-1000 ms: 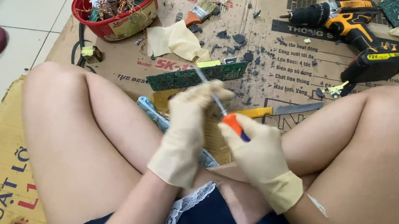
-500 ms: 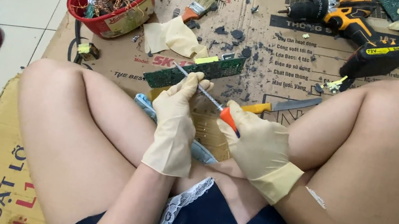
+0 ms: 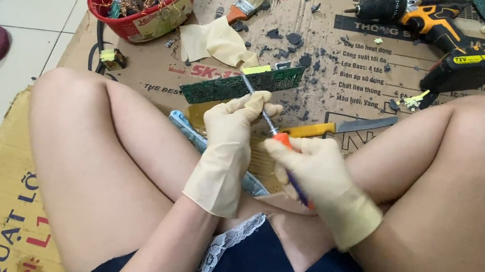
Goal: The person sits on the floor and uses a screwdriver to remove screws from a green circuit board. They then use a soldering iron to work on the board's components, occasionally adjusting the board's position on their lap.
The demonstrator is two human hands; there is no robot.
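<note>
Near the middle of the frame, the right hand was closed around an orange-handled screwdriver. The left hand pinched its metal shaft, the tip touching a long green circuit board on the cardboard.

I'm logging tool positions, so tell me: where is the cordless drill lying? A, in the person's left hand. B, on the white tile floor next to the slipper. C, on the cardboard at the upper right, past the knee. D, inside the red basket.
C: the drill lies on the cardboard at the upper right, while the left hand steadies a screwdriver instead.
</note>
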